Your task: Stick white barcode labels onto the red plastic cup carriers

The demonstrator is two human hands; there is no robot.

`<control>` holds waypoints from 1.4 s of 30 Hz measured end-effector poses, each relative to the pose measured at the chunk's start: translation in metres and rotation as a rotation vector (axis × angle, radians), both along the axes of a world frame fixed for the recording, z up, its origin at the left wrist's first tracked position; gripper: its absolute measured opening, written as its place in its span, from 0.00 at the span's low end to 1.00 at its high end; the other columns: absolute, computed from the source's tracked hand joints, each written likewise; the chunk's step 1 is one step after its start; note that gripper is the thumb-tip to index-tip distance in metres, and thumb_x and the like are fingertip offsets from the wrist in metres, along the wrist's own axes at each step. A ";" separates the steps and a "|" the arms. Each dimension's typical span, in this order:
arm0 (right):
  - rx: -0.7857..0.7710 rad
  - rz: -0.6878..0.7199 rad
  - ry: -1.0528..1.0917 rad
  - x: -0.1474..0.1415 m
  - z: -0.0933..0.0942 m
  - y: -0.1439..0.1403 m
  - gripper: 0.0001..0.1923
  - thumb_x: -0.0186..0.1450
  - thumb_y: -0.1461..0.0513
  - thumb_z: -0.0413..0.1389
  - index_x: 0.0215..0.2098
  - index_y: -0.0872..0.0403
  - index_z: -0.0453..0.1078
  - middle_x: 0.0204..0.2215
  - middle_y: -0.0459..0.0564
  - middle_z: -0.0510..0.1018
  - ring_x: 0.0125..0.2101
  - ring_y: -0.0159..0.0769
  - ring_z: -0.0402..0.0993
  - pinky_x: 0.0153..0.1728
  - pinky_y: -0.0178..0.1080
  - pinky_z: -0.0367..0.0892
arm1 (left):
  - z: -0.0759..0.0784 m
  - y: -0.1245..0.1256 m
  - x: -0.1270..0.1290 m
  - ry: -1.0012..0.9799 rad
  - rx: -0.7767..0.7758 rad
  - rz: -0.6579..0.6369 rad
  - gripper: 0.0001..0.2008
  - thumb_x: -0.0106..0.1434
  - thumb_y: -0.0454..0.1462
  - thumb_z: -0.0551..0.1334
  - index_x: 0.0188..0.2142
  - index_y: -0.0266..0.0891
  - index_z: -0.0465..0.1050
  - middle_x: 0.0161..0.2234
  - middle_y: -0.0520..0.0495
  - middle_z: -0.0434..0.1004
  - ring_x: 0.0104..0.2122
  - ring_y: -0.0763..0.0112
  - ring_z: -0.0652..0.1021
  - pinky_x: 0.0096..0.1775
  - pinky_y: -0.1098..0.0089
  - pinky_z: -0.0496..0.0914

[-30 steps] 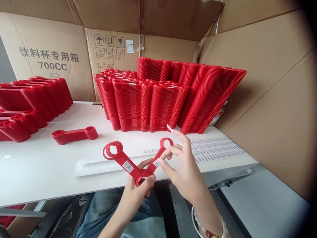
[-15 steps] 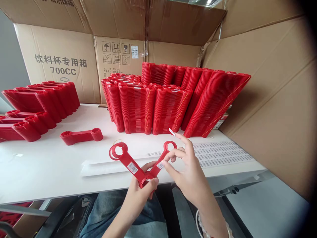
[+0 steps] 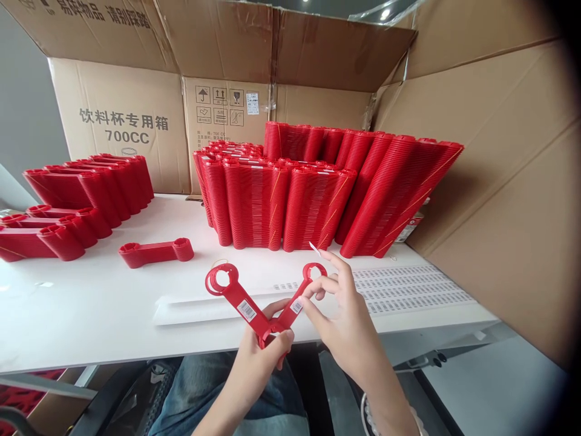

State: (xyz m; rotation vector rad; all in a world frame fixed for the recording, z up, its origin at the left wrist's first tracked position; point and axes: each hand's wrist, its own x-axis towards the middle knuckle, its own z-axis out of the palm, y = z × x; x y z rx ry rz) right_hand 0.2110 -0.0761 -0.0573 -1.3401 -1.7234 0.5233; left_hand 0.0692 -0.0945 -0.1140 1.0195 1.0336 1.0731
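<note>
Two flat red plastic carrier pieces (image 3: 254, 306), each ending in a ring, are fanned into a V just above the near edge of the white table (image 3: 91, 315), and both hands are on them. The left hand (image 3: 265, 354) is closed around the point where the pieces cross, thumb over the top, so it grips them at the bottom of the V. The right hand (image 3: 345, 321) is only partly closed: its thumb and forefinger pinch the right-hand piece just above its small barcode label (image 3: 297, 306), while the other fingers spread loosely, and a small white sticker (image 3: 314, 247) clings to the tip of a raised finger. Another barcode label (image 3: 246, 310) shows on the left-hand piece. Just behind the hands lies a long white backing strip (image 3: 190, 309), and to its right a sheet of barcode stickers (image 3: 408, 287) lies flat on the table. Farther left, a short stack of the same red pieces (image 3: 157, 252) lies alone. Beyond it, leaning rows (image 3: 82, 194) sit at the left edge, and tall packed stacks (image 3: 318, 194) stand at the back against cardboard boxes (image 3: 122, 121).
</note>
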 end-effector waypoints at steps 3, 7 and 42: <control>0.028 -0.013 -0.021 -0.001 -0.001 -0.001 0.28 0.65 0.65 0.54 0.61 0.50 0.51 0.28 0.42 0.77 0.33 0.38 0.77 0.39 0.41 0.72 | 0.000 0.001 0.000 0.003 -0.001 -0.017 0.31 0.57 0.43 0.63 0.58 0.32 0.66 0.20 0.57 0.64 0.19 0.78 0.61 0.24 0.74 0.56; 0.152 -0.028 -0.092 -0.004 -0.008 0.001 0.27 0.65 0.68 0.53 0.61 0.50 0.54 0.28 0.42 0.78 0.39 0.39 0.78 0.42 0.40 0.71 | -0.004 0.004 -0.003 -0.020 -0.002 -0.040 0.33 0.56 0.42 0.61 0.59 0.30 0.64 0.20 0.58 0.62 0.19 0.78 0.61 0.23 0.74 0.56; 0.031 -0.146 -0.076 -0.001 -0.036 0.059 0.39 0.65 0.49 0.56 0.68 0.49 0.48 0.48 0.53 0.77 0.42 0.45 0.78 0.42 0.48 0.74 | 0.003 0.023 -0.036 -0.070 -0.013 0.173 0.20 0.51 0.40 0.64 0.43 0.33 0.72 0.17 0.59 0.63 0.15 0.80 0.59 0.19 0.76 0.59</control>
